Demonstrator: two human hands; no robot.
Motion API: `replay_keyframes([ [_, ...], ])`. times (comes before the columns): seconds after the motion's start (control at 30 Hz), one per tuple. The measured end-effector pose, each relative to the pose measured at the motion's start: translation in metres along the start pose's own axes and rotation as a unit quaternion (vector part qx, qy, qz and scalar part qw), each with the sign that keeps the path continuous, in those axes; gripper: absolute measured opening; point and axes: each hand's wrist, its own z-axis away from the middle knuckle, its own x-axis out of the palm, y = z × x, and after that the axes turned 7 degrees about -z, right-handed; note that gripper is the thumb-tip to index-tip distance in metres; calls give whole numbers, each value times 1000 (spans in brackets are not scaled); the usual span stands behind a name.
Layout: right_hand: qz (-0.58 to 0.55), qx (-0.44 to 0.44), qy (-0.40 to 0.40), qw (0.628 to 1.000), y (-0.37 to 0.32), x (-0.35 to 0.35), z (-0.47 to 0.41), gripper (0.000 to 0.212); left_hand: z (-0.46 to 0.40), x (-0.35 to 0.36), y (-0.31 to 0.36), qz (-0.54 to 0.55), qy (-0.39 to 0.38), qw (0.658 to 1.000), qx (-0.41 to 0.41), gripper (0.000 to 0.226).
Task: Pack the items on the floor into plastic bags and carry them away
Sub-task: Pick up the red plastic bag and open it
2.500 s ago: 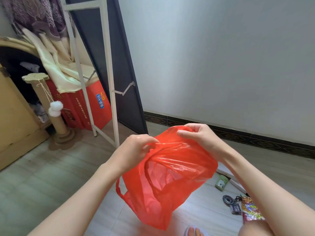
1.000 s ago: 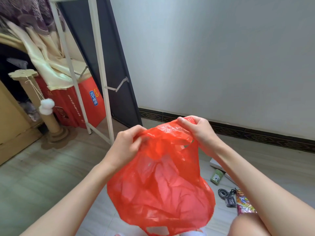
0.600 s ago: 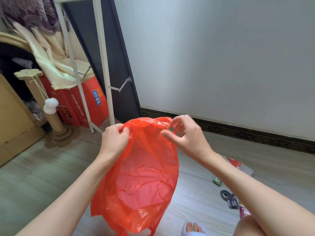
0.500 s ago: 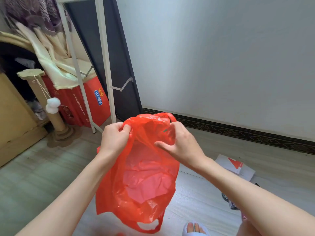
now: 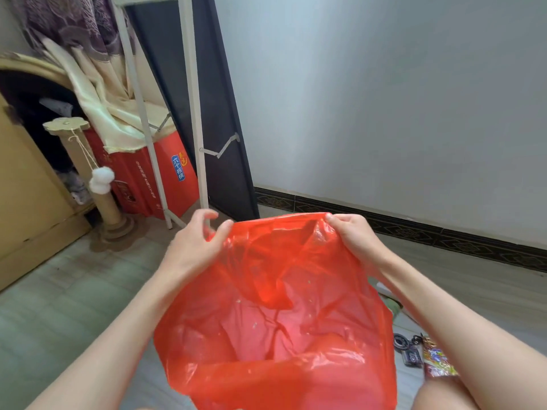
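A grey wall (image 5: 384, 99) fills the upper right of the frame, above a pale floor (image 5: 59, 306). A red bag (image 5: 275, 315) hangs at centre and lower centre, its mouth stretched wide between both hands. At left stands a red box (image 5: 154, 179) behind a white rack (image 5: 192, 108). The left hand (image 5: 194, 247) pinches the bag's rim left of centre; the right hand (image 5: 352, 238) pinches it right of centre. At lower right, a snack packet (image 5: 438, 361) and small dark items (image 5: 407, 349) lie on the floor.
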Motion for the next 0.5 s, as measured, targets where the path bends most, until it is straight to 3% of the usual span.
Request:
replay_keyframes([
  [0.1, -88, 60, -18, 994, -8, 2, 0, 27, 12, 12, 26, 86, -9, 982, 168, 69],
  [0.17, -149, 124, -71, 978, -15, 6, 3, 23, 20, 23, 40, 77, -30, 961, 263, 78],
  [0.2, -168, 150, -101, 969, -19, 7, 5, 24, 21, 30, 45, 59, -39, 951, 301, 76],
  [0.27, -185, 181, -122, 958, -24, 7, 10, 27, 22, 38, 53, 34, -39, 940, 338, 49],
  [0.3, -153, 172, -104, 968, -25, 5, 9, 28, 21, 37, 55, 31, -28, 940, 339, 32],
  [0.37, 67, 78, -16, 995, -19, -5, 5, 28, 19, 35, 56, 39, -12, 942, 332, 20],
  [0.43, 284, -39, 103, 953, -7, -16, -2, 24, 17, 33, 56, 50, -5, 955, 291, 18],
  [0.5, 295, -88, 144, 940, 0, -18, -3, 19, 15, 32, 54, 42, 28, 972, 229, 17],
])
